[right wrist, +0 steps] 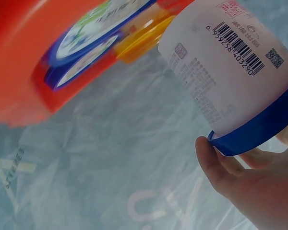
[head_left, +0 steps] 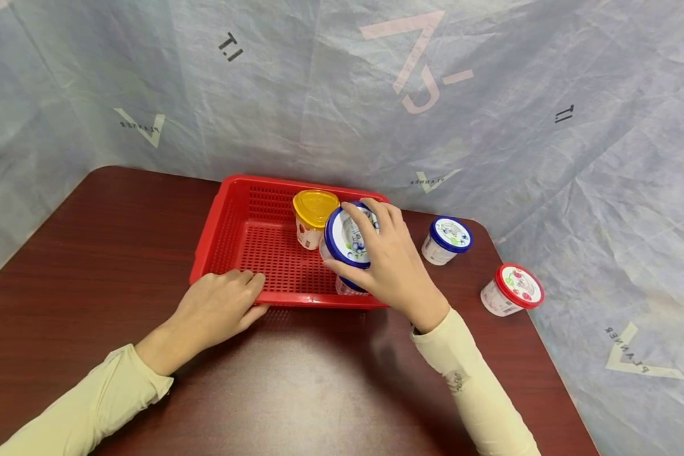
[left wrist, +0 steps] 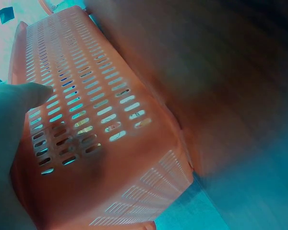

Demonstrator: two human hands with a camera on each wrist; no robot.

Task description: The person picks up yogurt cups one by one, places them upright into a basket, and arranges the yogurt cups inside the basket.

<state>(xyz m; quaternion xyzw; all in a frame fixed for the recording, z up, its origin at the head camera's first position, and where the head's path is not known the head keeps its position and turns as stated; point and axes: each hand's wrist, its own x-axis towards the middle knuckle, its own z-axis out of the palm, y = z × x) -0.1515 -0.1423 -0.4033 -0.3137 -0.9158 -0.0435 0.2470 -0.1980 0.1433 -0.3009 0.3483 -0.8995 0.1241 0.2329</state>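
A makeshift, screened-off corner is suggested, rather like a recording booth. The brown table (head_left: 296,386) is enclosed behind and at both sides by wrinkled grey sheeting (head_left: 296,114), on which pale letters (head_left: 401,25) and the word PLANNER (head_left: 627,349) are printed. A red basket (head_left: 204,237) and lidded food tubs (head_left: 513,292) are set out; what building lies beyond cannot be told.

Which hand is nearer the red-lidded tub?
Right. The right hand, holding a blue-lidded tub, is left of the red-lidded tub; the left hand, gripping the red basket, is farther left.
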